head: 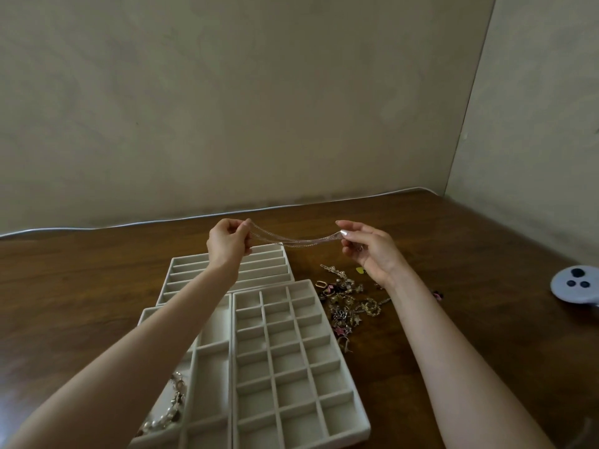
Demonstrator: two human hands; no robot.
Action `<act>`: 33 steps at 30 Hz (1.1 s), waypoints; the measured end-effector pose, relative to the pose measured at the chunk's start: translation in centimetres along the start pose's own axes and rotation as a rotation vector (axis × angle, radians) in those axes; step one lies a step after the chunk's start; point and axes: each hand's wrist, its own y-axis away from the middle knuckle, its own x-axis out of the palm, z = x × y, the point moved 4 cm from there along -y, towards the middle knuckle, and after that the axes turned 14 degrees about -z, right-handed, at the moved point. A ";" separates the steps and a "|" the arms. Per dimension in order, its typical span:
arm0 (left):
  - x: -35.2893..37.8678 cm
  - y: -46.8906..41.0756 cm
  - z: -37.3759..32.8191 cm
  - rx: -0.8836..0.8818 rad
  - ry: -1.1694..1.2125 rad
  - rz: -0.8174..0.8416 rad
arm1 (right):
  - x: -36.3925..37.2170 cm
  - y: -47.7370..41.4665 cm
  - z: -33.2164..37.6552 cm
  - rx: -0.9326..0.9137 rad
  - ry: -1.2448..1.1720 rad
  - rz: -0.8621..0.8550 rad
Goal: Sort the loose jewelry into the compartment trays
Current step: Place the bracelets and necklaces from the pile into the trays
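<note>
Your left hand [227, 243] is curled round one end of a thin chain [291, 238], pinching it between thumb and fingers. Your right hand [369, 247] pinches the other end at thumb and fingertip, its remaining fingers loosely bent. The chain runs in several fine strands from hand to hand with a shallow sag, held in the air above the far tray's far right corner, clear of the table [470, 319]. That far tray [272, 259] has long slots running left to right, and your left wrist crosses over it. Just near of it stand two more trays side by side, touching. The grid tray [269, 345] on the right has many small square cells with nothing showing in them. The left tray [212, 343] has larger cells and lies partly under your left forearm. A pearl bracelet [171, 406] lies in that tray's near left part, though the exact cell is hard to tell. The pile [348, 303] of loose jewelry sits on the table just right of the grid tray, under and left of your right forearm. A grey round device [575, 285] with dark buttons lies at the right edge, well apart from the pile. A white cable [162, 222] runs along the far table edge against the wall [259, 108].
</note>
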 end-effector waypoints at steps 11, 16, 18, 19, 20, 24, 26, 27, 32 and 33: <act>-4.6 -1.2 0.0 0.041 0.018 0.038 | 0.8 0.8 -0.2 -0.185 0.155 -0.084; -6.3 -2.1 -0.1 0.107 -0.055 0.050 | 1.6 1.6 -0.5 -0.279 0.270 -0.082; -6.8 -2.5 0.2 0.118 -0.083 0.056 | 1.9 1.8 -0.8 -0.298 0.290 -0.075; -7.1 -2.7 0.4 0.118 -0.104 0.064 | 2.1 2.0 -0.9 -0.314 0.308 -0.077; -7.3 -2.9 0.6 0.117 -0.127 0.072 | 2.4 2.1 -1.1 -0.335 0.328 -0.081; -8.0 -4.0 1.4 0.131 -0.226 0.109 | 3.3 2.5 -1.8 -0.402 0.387 -0.089; -8.4 -4.6 1.7 0.152 -0.255 0.105 | 4.1 2.3 -1.9 -0.438 0.440 -0.086; -8.6 -4.9 1.8 0.164 -0.271 0.094 | 4.6 2.1 -1.8 -0.461 0.473 -0.081; -9.2 -6.2 2.6 0.283 -0.476 0.055 | 8.0 1.2 -1.0 -0.580 0.618 -0.022; -9.3 -6.3 2.8 0.325 -0.527 0.061 | 8.7 0.9 -1.0 -0.594 0.647 -0.013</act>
